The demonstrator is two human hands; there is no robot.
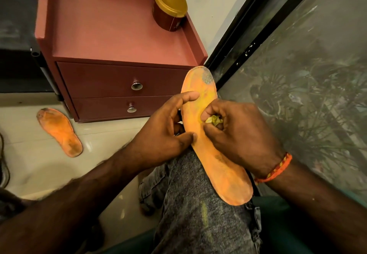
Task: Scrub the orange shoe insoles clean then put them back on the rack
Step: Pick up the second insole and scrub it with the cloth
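Resting along your knee, the insole you are working is lying with its long axis running from the heel end near your lap up and away to the toe end, which is pointing toward the maroon drawer unit. Your right hand is sitting over the middle of it, fingers curled tight into a grip around a small yellowish wad that is pressing on the orange surface. Your left hand is bracing the left edge, thumb and forefinger pinching the rim. Grey soiling is showing at the toe, beyond the wad, and a fainter smudge toward the heel, so the strokes are probably needing to travel lengthwise, away from you first. Farther off, the second insole is lying on the floor, well apart to the left and nearer your left hand, looking darker. No rack is identifiable in view.
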